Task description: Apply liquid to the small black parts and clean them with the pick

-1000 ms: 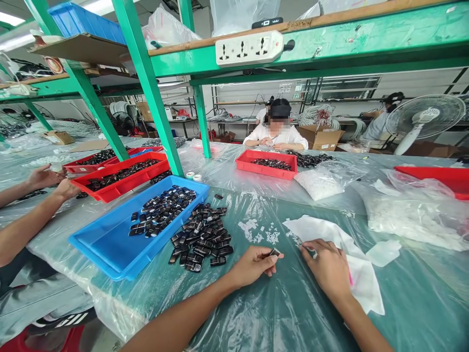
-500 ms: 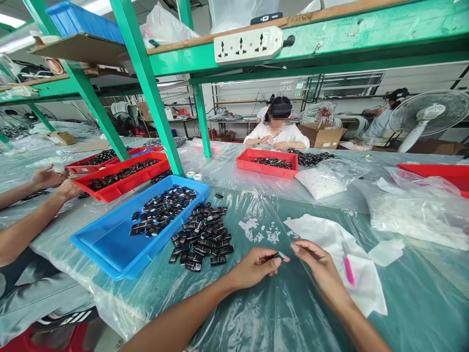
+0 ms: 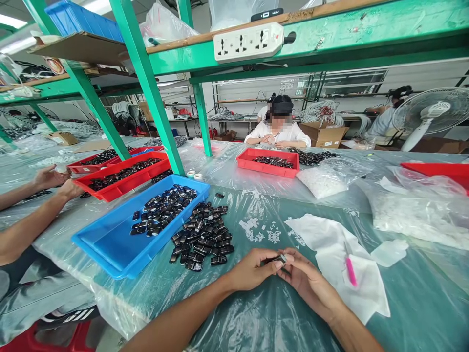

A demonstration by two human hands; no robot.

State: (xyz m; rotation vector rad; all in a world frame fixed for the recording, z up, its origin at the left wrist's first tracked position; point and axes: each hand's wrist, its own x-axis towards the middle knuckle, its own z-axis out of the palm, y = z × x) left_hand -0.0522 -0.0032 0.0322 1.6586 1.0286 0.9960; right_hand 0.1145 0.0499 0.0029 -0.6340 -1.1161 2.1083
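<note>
My left hand (image 3: 254, 268) pinches a small black rectangular piece (image 3: 275, 260) between thumb and fingers, a pale patch showing at its end. My right hand (image 3: 306, 276) has come up against the same piece, thumb and fingertips closed on its right end; whether a tiny white bit is also between them I cannot tell. Left of my hands lies a heap of similar glossy black pieces (image 3: 203, 234). Beyond my hands are small white scraps (image 3: 273, 233). A pink-handled pointed tool (image 3: 351, 271) rests on a white cloth (image 3: 333, 239) to the right.
A blue tray (image 3: 98, 239) holds more black pieces. Red trays (image 3: 249, 164) stand farther back. Bags of white bits (image 3: 414, 215) lie at right. A green post (image 3: 154, 98) and overhead shelf cross the view. A co-worker's hands (image 3: 62, 183) are at left; another person sits opposite.
My right hand has moved left and closed onto the end of the black piece; earlier it was apart from it. My left hand keeps its hold almost in place.
</note>
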